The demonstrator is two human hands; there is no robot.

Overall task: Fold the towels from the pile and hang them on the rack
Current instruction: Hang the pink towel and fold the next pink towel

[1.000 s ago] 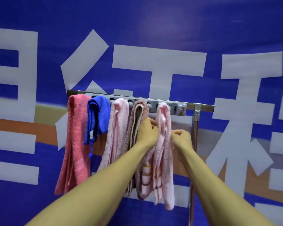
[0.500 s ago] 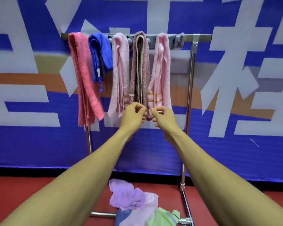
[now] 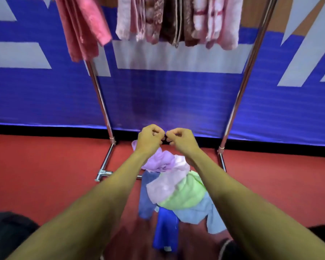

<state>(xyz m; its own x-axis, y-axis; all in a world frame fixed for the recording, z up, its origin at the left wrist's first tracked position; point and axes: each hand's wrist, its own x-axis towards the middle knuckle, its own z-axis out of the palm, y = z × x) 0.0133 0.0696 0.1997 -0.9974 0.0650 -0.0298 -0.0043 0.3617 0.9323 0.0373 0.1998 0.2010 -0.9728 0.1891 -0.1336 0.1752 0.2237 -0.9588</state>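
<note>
Both hands hang in the open gap between the chrome rack uprights (image 3: 101, 102), above the crumpled pile of lilac, green and blue towels (image 3: 174, 188) on the red floor (image 3: 45, 175). The left hand (image 3: 148, 138) and right hand (image 3: 180, 139) are curled closed, empty, knuckles nearly touching. The hung pink and brown towels (image 3: 176, 19) are cut off by the top edge

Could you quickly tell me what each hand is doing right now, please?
Left hand: fingers curled, holding nothing.
Right hand: fingers curled, holding nothing.
</note>
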